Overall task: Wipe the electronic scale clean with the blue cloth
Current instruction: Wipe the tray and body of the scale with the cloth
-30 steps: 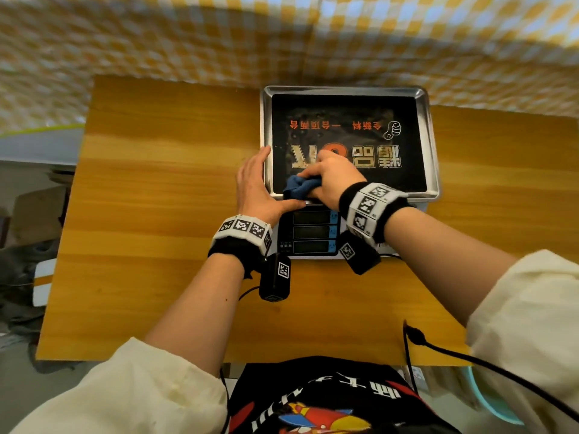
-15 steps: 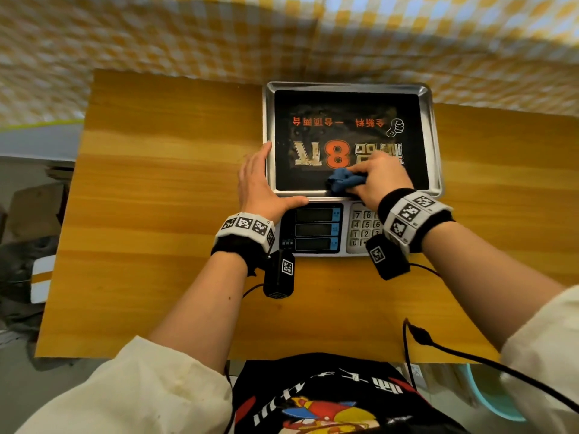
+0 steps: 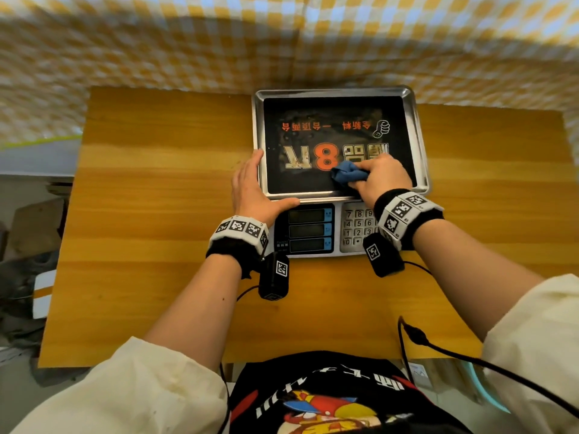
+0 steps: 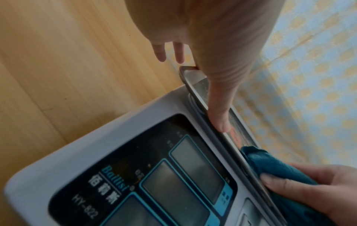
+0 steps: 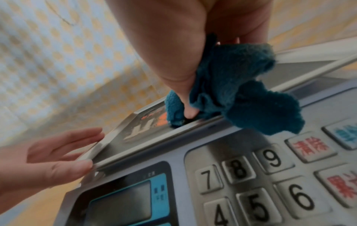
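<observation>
The electronic scale (image 3: pixel 313 245) stands on the wooden table with its steel pan (image 3: pixel 418 133) lined by a black printed sheet. My right hand (image 3: pixel 380 178) grips the bunched blue cloth (image 3: pixel 347 175) and presses it on the pan's near edge, right of the middle. In the right wrist view the blue cloth (image 5: pixel 237 91) is wadded under the thumb against the pan rim. My left hand (image 3: pixel 250 189) lies flat at the pan's near-left corner, fingers along the left rim, thumb (image 4: pixel 220 116) along the front rim.
The scale's displays (image 3: pixel 308 230) and keypad (image 3: pixel 357 223) face me below the pan. The wooden table (image 3: pixel 156 198) stretches left and right of the scale. A yellow checked cloth (image 3: pixel 282 42) hangs behind. A black cable (image 3: pixel 438 346) runs at the lower right.
My right hand has slid the blue cloth to the right along the pan's near edge, from the near-left corner to right of the middle. The left hand has stayed at its corner.
</observation>
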